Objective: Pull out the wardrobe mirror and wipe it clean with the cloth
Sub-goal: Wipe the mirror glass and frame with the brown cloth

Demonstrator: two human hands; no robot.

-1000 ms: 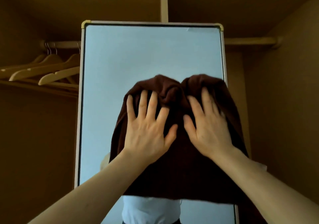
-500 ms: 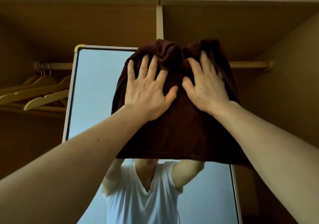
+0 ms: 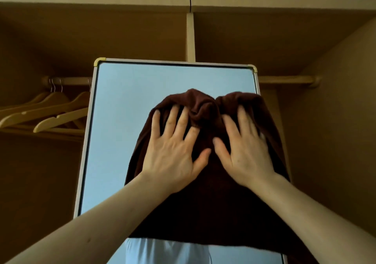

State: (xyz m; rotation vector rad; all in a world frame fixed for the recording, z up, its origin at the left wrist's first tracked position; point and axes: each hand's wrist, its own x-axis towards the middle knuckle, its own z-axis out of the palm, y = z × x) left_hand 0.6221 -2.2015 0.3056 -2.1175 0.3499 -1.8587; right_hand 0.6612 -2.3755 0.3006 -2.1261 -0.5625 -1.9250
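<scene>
Cloth (image 3: 205, 202), dark brown, hangs flat against mirror (image 3: 126, 121), covering its middle and right side below the top edge. I see left hand (image 3: 173, 157) and right hand (image 3: 244, 151) side by side on it, palms pressing, fingers spread, nothing pinched. Cloth bunches into a fold between the fingertips. Wooden hangers (image 3: 46, 113) hang on the rail (image 3: 69, 79) left of the mirror.

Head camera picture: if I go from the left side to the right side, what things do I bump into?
Wooden hangers → mirror's left frame edge → left hand → right hand → right closet rail. Both hands press the brown cloth.
</scene>
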